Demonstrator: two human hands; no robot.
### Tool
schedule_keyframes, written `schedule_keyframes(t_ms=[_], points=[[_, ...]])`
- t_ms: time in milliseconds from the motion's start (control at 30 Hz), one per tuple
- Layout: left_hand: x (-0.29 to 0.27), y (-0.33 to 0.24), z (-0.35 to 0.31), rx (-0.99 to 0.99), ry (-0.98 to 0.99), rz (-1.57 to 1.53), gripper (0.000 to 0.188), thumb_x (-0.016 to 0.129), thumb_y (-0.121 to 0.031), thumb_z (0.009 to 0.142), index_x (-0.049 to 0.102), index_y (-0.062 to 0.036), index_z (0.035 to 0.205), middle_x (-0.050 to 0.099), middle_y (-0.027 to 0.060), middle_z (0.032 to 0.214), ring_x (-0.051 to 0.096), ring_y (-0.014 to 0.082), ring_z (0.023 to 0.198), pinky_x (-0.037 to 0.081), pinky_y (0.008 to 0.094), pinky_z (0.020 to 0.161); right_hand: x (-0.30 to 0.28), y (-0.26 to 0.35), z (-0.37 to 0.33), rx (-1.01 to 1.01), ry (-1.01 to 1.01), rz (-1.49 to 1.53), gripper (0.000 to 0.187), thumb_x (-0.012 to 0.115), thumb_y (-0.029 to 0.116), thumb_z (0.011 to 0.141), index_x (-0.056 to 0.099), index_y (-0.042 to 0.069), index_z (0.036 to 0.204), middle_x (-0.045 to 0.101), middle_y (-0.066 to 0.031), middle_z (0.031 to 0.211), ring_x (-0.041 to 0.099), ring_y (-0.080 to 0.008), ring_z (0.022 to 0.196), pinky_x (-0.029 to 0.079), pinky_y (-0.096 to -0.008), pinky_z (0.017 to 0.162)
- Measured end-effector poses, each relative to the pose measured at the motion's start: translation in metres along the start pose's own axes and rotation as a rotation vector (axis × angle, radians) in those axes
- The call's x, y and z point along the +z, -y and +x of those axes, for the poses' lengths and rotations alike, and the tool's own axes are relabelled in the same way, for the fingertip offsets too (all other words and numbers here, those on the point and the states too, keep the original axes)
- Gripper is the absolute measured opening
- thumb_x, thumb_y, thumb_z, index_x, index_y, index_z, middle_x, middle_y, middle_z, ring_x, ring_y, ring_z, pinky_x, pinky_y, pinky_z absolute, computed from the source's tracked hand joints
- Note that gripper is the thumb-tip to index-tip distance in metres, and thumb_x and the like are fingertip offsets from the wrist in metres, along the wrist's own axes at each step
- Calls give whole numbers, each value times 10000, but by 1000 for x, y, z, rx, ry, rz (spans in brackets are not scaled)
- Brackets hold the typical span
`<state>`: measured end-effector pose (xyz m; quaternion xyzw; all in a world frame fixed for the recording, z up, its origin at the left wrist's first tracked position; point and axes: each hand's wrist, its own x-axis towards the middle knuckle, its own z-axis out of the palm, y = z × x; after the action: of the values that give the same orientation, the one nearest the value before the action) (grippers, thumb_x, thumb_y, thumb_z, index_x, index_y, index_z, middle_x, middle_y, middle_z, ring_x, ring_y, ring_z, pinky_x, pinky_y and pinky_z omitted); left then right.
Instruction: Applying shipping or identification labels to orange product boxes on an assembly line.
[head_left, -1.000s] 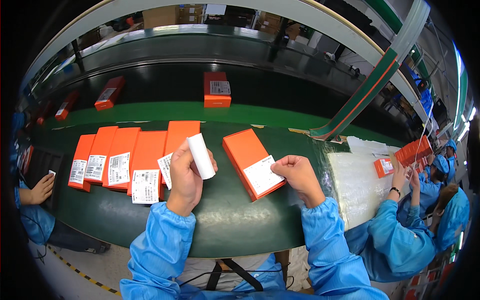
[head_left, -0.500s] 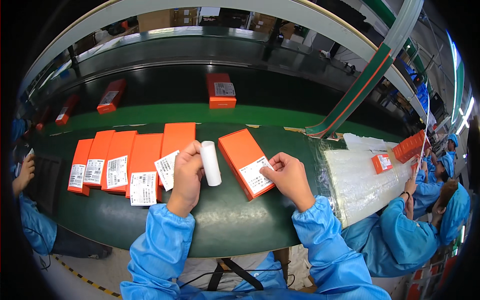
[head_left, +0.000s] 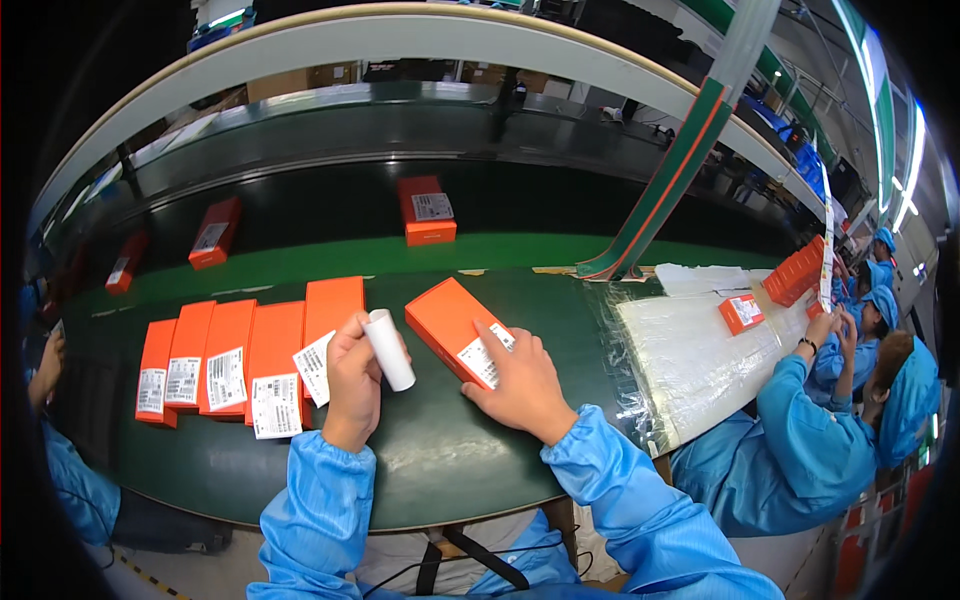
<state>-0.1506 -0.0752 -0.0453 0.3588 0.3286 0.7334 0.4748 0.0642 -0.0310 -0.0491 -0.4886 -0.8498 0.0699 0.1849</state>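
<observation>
In my left hand (head_left: 350,395) a white cylindrical roll (head_left: 389,350) is gripped, standing tilted above the table. My right hand (head_left: 526,385) lies with fingers extended on an orange box (head_left: 446,314), over the white printed label (head_left: 484,368) at its near end. The hand covers part of that label. To the left, several orange boxes (head_left: 231,333) stand side by side in a row, each with a white label at its near end. One label (head_left: 315,368), next to my left hand, sits askew and overhangs its box; another (head_left: 276,405) hangs past its box's near edge.
Beyond the table (head_left: 440,470) runs a dark conveyor (head_left: 330,215) carrying several orange boxes. A green post (head_left: 660,185) rises at the table's far right. Plastic-covered sheeting (head_left: 690,360) with more boxes (head_left: 795,270) lies right. Co-workers in blue (head_left: 770,460) sit there; another person's hand (head_left: 47,362) shows far left.
My right hand has gone from pinching the label's edge to lying flat across it. The left hand still holds the roll. The whole view has shifted slightly.
</observation>
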Motion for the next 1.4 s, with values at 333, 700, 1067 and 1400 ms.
schedule_keyframes(t_ms=[333,700,1067,1400], points=[[66,-108,-125,-145,948,-801,214,536,-278,985,570,-70,942,585,308,1197,491,476,1223,389,556,978,-60,-207,-49,502,-410,-252,783,764,407,740,511,99,1415,506,-297,1262,488,-445,1160,427,-470,1001],[84,-120,-138,52,1050,-779,168,518,-206,980,603,-62,964,585,371,1225,479,488,1236,331,591,1052,-9,-94,86,-14,-386,-23,550,725,298,787,602,98,1284,515,-220,1305,471,-393,1227,397,-494,1040],[55,-122,-140,203,858,-689,181,486,-216,990,589,-90,911,611,325,1183,529,432,1102,414,523,979,67,-16,237,332,-172,-5,723,704,527,756,554,100,1320,419,-303,1330,439,-454,1217,404,-514,1019],[29,-44,-180,-418,262,-4,137,678,-116,875,565,-38,861,597,69,829,575,151,713,465,293,634,31,-34,144,93,-420,83,560,696,428,787,661,112,1248,494,-272,1184,533,-425,1063,486,-464,912]])
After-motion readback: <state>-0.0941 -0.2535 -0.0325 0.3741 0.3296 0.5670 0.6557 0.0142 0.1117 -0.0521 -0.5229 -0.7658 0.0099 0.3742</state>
